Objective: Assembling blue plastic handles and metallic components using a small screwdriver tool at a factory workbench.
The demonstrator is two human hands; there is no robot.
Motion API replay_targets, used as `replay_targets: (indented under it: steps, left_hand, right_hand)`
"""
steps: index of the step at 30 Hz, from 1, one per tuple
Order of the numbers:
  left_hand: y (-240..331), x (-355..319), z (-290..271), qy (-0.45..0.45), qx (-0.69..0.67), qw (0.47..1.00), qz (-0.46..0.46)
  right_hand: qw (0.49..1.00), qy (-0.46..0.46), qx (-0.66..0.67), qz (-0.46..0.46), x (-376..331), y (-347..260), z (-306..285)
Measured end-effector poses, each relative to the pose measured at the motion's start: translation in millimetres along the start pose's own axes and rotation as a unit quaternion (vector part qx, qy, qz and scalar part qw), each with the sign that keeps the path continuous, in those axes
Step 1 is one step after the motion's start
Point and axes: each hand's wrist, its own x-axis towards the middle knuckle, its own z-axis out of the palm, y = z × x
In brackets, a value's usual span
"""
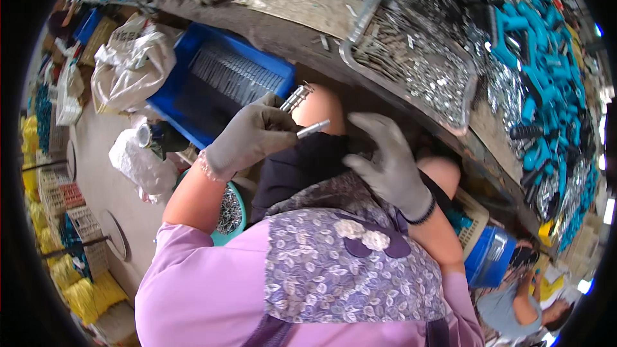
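My left hand (252,136), in a grey glove, is closed above my lap. A silvery metal rod with a spring-like coil (295,98) sticks out beyond its fingers. From the same hand's fingertips a short metal pin (313,129) points to the right. Whether the two pieces join inside the fist is hidden. Apart from them, to the right, my gloved right hand (391,164) hangs over my lap with fingers and thumb spread and nothing visible in it.
A metal tray (463,119) of small metal parts lies on the workbench (308,9), with teal tool parts (514,26) farther right. On the left are a blue crate (183,115) of metal strips and a teal basin (239,209) of small parts. Another person (508,308) sits at lower right.
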Motion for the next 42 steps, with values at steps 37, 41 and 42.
replay_targets:
  steps: [37,41,42]
  left_hand:
    - [52,21,122,-0.258,-0.185,0.944,-0.093]
    - [51,21,124,-0.236,-0.251,0.93,-0.124]
    - [50,21,126,-0.222,-0.26,0.931,-0.129]
  right_hand:
    - [0.91,0.195,0.245,0.273,-132,40,-75]
    - [0.886,0.157,0.338,0.277,-124,31,-65]
    - [0.89,0.159,0.33,0.272,-122,30,-63]
